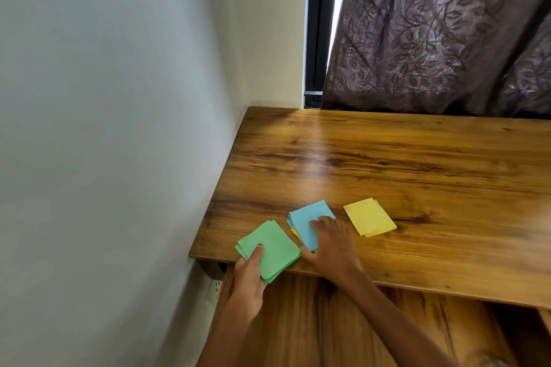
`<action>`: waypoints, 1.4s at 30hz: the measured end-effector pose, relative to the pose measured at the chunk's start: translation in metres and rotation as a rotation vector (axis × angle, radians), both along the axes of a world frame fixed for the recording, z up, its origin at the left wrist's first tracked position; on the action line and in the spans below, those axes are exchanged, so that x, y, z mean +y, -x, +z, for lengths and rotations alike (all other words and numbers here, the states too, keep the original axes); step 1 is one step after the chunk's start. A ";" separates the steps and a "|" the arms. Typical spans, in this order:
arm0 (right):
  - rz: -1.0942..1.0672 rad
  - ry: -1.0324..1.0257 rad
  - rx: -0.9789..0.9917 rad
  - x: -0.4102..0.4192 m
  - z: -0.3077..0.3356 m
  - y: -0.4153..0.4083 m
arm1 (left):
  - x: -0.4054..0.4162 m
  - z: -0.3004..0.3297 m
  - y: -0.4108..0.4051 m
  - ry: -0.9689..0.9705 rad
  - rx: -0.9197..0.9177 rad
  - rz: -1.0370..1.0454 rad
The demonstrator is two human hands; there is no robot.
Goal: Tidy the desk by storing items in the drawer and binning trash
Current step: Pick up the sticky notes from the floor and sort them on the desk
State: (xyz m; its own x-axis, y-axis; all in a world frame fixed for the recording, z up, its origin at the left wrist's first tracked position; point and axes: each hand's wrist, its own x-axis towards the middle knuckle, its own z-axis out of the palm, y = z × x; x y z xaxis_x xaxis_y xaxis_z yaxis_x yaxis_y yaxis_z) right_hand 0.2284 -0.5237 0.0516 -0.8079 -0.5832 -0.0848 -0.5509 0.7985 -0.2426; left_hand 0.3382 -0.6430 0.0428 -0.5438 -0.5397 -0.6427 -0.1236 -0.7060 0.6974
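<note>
Pinching green notes [272, 246], left hand [247, 280]; right hand [331, 243] flat on blue notes [310, 219].

no readable text, labels, brands or numbers, coloured paper notes blank, desk unmarked

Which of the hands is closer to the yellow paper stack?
Right. The right hand rests on the blue paper stack, just left of the yellow paper stack. The left hand grips the green paper stack, farther away.
</note>
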 end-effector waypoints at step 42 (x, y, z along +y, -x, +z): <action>-0.130 0.077 -0.107 -0.002 -0.001 0.007 | 0.002 0.001 -0.004 0.024 0.054 -0.043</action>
